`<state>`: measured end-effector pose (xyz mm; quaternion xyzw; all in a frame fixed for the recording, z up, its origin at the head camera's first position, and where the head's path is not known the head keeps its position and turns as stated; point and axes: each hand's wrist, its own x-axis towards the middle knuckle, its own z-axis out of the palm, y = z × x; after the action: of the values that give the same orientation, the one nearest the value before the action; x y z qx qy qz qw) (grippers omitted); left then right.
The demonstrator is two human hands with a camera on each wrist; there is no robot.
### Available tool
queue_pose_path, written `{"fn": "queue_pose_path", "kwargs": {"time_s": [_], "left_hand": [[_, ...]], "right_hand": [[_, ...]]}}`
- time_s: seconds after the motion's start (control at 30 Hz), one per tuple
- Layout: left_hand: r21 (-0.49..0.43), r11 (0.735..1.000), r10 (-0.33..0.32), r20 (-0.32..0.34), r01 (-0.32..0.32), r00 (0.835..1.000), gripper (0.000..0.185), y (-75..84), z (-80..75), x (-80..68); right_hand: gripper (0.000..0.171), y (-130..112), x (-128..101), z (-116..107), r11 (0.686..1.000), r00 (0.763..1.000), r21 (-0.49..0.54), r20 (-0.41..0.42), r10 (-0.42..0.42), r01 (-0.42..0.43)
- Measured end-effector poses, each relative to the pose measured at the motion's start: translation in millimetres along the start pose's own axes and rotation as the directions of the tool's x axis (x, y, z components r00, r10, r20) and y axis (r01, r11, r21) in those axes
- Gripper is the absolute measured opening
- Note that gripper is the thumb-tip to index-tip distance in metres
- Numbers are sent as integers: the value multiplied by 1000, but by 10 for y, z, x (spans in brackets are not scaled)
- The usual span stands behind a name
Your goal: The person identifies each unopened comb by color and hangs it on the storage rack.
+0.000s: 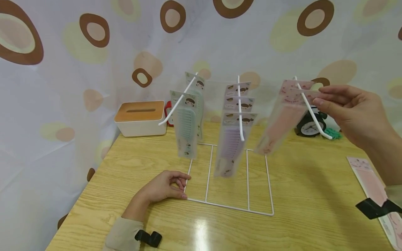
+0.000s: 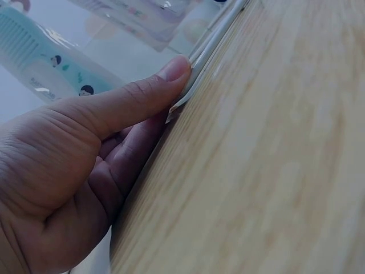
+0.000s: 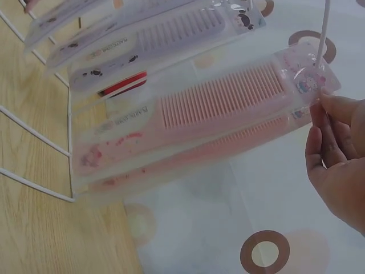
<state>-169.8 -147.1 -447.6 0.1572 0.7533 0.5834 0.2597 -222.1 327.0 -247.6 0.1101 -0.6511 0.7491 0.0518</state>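
A white wire display rack (image 1: 229, 207) stands on the table with three prongs reaching forward. My left hand (image 1: 163, 188) holds its base at the front left corner, the thumb (image 2: 142, 97) pressing on the wire. My right hand (image 1: 361, 111) pinches the header edge of a packaged pink comb (image 3: 222, 103), which is threaded on the right prong (image 1: 309, 108). Behind it on that prong hangs another pink comb pack (image 3: 228, 147). Packaged purple combs (image 1: 231, 143) hang on the middle prong, and two packaged green combs (image 1: 185, 125) on the left one.
One more packaged pink comb (image 1: 369, 181) lies on the table (image 1: 314, 195) at the right. A white tissue box (image 1: 141, 125) with a wooden lid stands at the back left, beside a red object (image 1: 170, 118). A black alarm clock (image 1: 309, 128) sits behind the right prong.
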Motion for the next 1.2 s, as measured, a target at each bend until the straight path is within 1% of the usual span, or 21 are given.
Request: {"fn": "queue_pose_path", "kwargs": {"time_s": [0.07, 0.13, 0.2, 0.27, 0.33, 0.37, 0.4, 0.43, 0.47, 0.53, 0.57, 0.63, 0.83, 0.97, 1.13, 1.17, 1.2], "left_hand": [[5, 1000, 1, -1, -1, 1000, 62, 5, -5, 0], [10, 1000, 0, 0, 0, 1000, 62, 5, -7, 2], [14, 1000, 1, 2, -1, 1000, 62, 6, -6, 3], [13, 1000, 1, 4, -1, 1000, 61, 1, 2, 2], [9, 1000, 4, 5, -4, 1000, 61, 1, 9, 6], [8, 1000, 5, 4, -6, 1000, 61, 1, 12, 8], [7, 1000, 7, 4, -7, 1000, 61, 1, 14, 11], [6, 1000, 9, 5, -9, 1000, 61, 1, 16, 14], [7, 1000, 10, 6, -10, 1000, 62, 0, 17, 17], [14, 1000, 13, 5, -13, 1000, 62, -5, 16, 20], [18, 1000, 14, 5, -14, 1000, 62, -7, 14, 20], [24, 1000, 14, 4, -14, 1000, 62, -15, 6, 18], [29, 1000, 8, 7, -8, 1000, 61, -7, -9, 18], [34, 999, 8, 5, -8, 1000, 61, -3, -5, 21], [35, 999, 10, 6, -10, 1000, 62, -29, -7, 17], [34, 999, 10, 7, -10, 1000, 62, -30, -6, 17], [34, 999, 10, 7, -10, 1000, 62, -28, -5, 18]], "right_hand": [[32, 2, -8, -15, 999, 1000, -32, -1, -9, 9], [33, 7, -33, -40, 995, 1000, -102, 5, -18, 18], [34, 23, -64, -75, 986, 999, -163, 24, -27, 30], [36, 52, -95, -123, 981, 998, -188, 58, -38, 48], [39, 85, -130, -181, 968, 996, -242, 77, -44, 62], [40, 101, -147, -215, 955, 996, -288, 79, -45, 66], [41, 117, -163, -252, 935, 996, -347, 75, -47, 70], [41, 136, -185, -294, 907, 997, -415, 63, -45, 67], [41, 159, -204, -338, 871, 998, -487, 51, -44, 64], [42, 205, -245, -432, 774, 999, -632, 18, -35, 38], [43, 236, -266, -486, 738, 999, -674, 8, -33, 30], [44, 308, -305, -598, 703, 1000, -711, -4, -27, 16], [43, 516, -396, -955, 688, 999, -726, -36, -11, -19], [41, 627, -426, -1155, 680, 998, -731, -50, 33, -59], [40, 813, -445, -1413, 711, 996, -700, -7, 93, -71], [38, 853, -454, -1471, 708, 995, -702, 0, 104, -74], [36, 894, -464, -1529, 711, 993, -698, 4, 114, -79]]}}
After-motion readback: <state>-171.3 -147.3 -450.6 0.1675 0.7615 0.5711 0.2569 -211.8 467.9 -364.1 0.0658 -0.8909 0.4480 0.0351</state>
